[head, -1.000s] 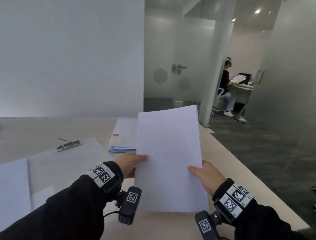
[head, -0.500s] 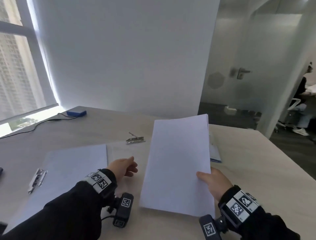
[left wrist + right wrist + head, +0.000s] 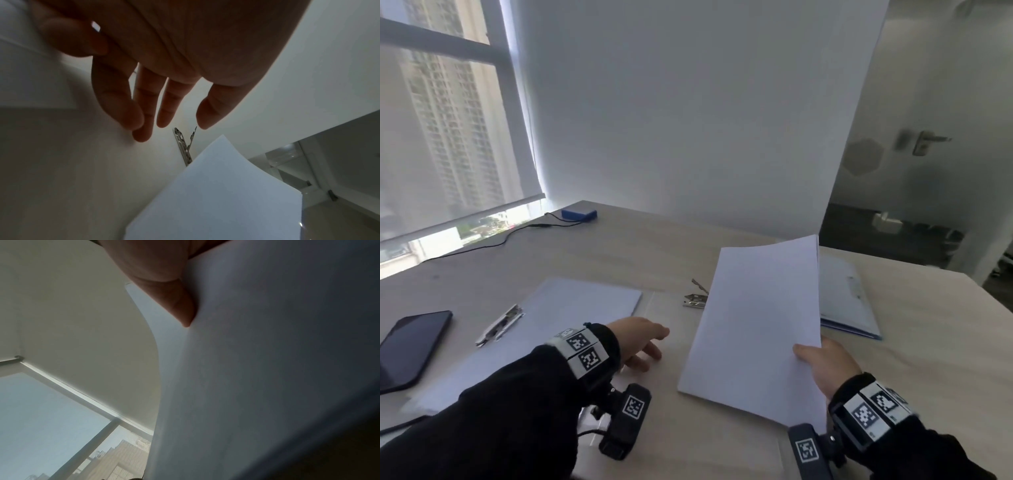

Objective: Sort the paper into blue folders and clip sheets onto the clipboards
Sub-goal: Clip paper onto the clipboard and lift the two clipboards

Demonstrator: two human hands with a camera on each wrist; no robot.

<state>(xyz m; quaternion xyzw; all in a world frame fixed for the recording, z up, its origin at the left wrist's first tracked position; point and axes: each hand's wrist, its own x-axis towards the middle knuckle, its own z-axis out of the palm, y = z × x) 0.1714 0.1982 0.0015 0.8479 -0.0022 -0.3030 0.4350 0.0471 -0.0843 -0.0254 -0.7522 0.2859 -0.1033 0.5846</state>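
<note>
Paper stack (image 3: 753, 329) edge-pinched in right hand (image 3: 828, 366), above table (image 3: 928, 342).

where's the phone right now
In the head view the phone lies flat at the table's far left edge, just left of the left clipboard's clip.

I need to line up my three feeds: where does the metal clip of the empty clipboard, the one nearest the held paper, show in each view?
Head: metal clip, centre, left of the paper stack.
Left wrist: the clip, centre, beyond the left hand, its lower end behind the stack.
Right wrist: not in view.
Shared landmark: the paper stack held by the right hand.
</note>
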